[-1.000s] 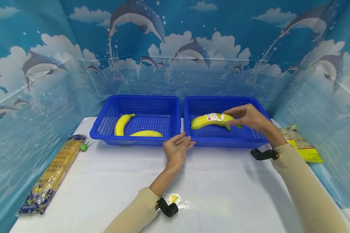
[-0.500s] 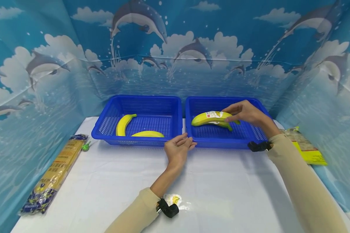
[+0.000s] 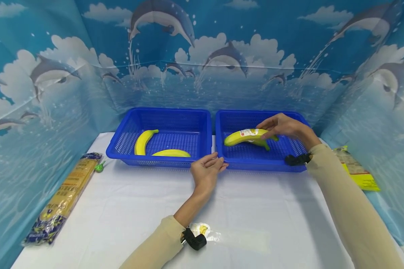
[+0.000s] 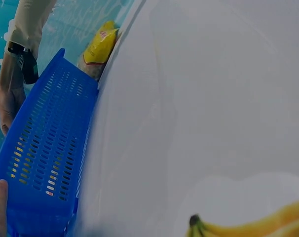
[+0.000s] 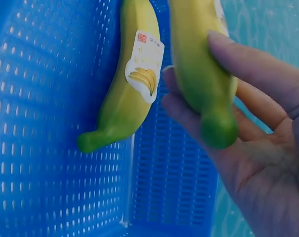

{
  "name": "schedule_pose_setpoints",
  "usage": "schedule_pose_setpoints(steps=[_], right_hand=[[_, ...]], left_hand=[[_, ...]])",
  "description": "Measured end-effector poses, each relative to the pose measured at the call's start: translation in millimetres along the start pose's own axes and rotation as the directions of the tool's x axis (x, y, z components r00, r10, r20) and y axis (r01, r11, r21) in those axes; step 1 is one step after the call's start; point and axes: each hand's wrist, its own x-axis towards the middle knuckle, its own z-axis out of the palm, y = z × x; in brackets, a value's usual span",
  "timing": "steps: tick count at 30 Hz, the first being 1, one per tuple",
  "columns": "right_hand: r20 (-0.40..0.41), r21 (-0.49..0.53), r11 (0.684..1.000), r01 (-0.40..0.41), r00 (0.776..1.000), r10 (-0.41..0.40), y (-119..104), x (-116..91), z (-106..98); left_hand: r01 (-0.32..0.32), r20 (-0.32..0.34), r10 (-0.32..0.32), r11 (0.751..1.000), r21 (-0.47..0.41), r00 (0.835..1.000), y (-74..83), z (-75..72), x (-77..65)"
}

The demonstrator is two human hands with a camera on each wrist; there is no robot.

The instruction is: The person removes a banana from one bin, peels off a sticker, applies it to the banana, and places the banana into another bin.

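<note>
My right hand (image 3: 282, 126) pinches a yellow banana (image 3: 234, 138) with green ends and a white label, above the right blue basket (image 3: 262, 164). Beneath it in that basket lies a second labelled banana (image 5: 134, 94), apart from the held one in the right wrist view. My left hand (image 3: 205, 173) touches the front left corner of the right basket, its fingers loosely extended. One fingertip (image 4: 0, 197) shows against the rim in the left wrist view. Inside the left blue basket (image 3: 158, 161) are two more bananas, one curved at the left (image 3: 142, 144) and one along the front (image 3: 171, 152).
A long pack of noodles or pasta (image 3: 67, 190) lies at the left, beside a small green item (image 3: 99, 167). At the right is a yellow bag (image 3: 360, 173). A clear wrapper with a banana picture (image 3: 203, 228) lies on the white cloth (image 3: 138, 198). Dolphin-print curtains enclose the sides.
The held banana has shifted slightly to the right with my right hand, and more of the banana below it shows. My left hand stays at the basket corner.
</note>
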Motion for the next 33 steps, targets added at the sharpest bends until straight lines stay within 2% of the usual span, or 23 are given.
schedule_pose_setpoints(steps=[11,18,21,27,33], right_hand=[[0.11,-0.068,0.995,-0.069,0.991,0.076,9.2,14.2,-1.7],[0.25,-0.12,0.985,-0.127,0.956,0.154,18.2,21.4,-4.7],[0.278,-0.129,0.981,-0.141,0.945,0.173,19.4,24.5,-5.6],[0.244,-0.13,0.977,-0.168,0.95,0.196,19.9,30.2,-5.3],[0.179,-0.185,0.971,-0.152,0.966,0.185,21.2,32.0,-1.9]], left_hand=[[0.003,-0.003,-0.003,1.0,0.007,1.0,-0.3,-1.0,1.0],[0.008,-0.003,-0.008,1.0,0.011,1.0,0.5,-1.5,0.6],[0.007,-0.004,-0.007,1.0,0.004,1.0,0.8,-1.6,1.4],[0.006,0.0,-0.006,1.0,-0.001,1.0,0.0,-1.9,2.1],[0.011,0.003,-0.011,1.0,-0.005,1.0,-0.7,-2.3,2.3]])
